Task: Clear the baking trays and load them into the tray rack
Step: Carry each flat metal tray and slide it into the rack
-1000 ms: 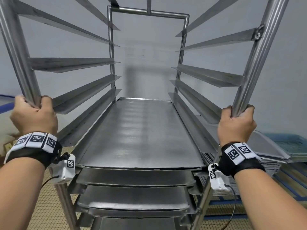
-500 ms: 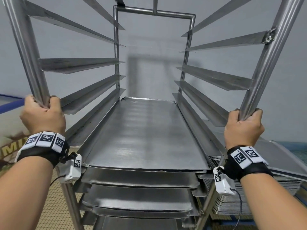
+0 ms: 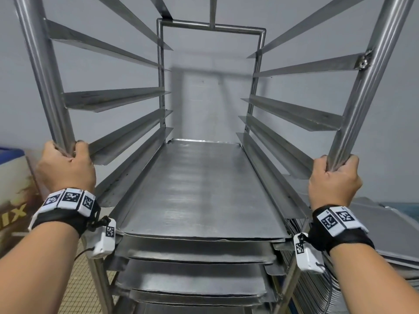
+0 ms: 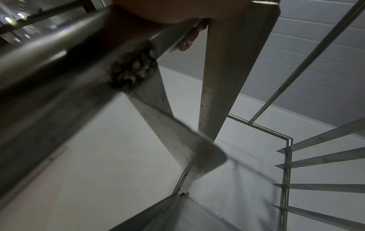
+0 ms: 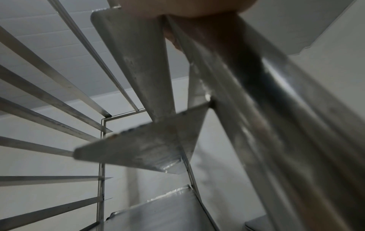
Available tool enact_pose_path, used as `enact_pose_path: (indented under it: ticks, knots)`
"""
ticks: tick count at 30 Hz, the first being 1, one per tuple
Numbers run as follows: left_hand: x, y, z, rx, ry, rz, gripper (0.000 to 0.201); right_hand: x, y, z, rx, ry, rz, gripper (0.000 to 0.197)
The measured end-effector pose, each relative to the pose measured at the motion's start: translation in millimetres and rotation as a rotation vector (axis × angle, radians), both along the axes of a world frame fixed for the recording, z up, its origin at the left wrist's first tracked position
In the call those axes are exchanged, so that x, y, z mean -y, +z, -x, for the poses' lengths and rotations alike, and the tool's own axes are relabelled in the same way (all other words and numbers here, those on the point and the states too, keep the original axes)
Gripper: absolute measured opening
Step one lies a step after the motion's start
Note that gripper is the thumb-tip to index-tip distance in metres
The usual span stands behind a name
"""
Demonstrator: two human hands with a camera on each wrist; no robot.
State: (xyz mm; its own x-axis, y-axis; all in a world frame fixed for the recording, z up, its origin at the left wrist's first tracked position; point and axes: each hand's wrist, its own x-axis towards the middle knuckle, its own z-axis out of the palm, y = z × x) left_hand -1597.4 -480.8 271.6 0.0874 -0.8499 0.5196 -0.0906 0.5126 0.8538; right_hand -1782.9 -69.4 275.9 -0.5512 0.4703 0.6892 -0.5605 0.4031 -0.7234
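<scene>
Steel post clenched in left hand (image 3: 65,168); right hand (image 3: 335,177) clenched on opposite post of tray rack (image 3: 353,105)
Trays (image 3: 199,191) sit in lower slots, upper runners bare
Step, likely: shifting rack, not loading
Next: let go, fetch from tray stack (image 3: 385,225) just right of rack
Head view alone shows stack; left wrist view shows fingertips (image 4: 187,42) wrapping post, weld lump
</scene>
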Motion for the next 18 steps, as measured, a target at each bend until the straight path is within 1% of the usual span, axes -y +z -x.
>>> enact_pose_path:
  ticks: [5, 10, 14, 18]
  knots:
    - [22.7, 2.2, 44.0, -0.004, -0.036, 0.003, 0.047, 22.9, 0.6, 40.6, 0.013, -0.021, 0.002, 0.021]
    - [40.7, 3.3, 90.8, 0.001, -0.053, 0.024, 0.046, 41.1, 1.5, 85.6, 0.008, -0.018, 0.002, 0.019]
    - [49.4, 3.9, 123.3, 0.029, -0.041, 0.026, 0.046, 52.0, -0.3, 120.8, -0.005, -0.007, 0.004, 0.024]
    - [59.9, 3.0, 163.3, -0.019, -0.064, 0.016, 0.033, 61.2, -1.1, 156.7, -0.002, 0.006, 0.008, 0.024]
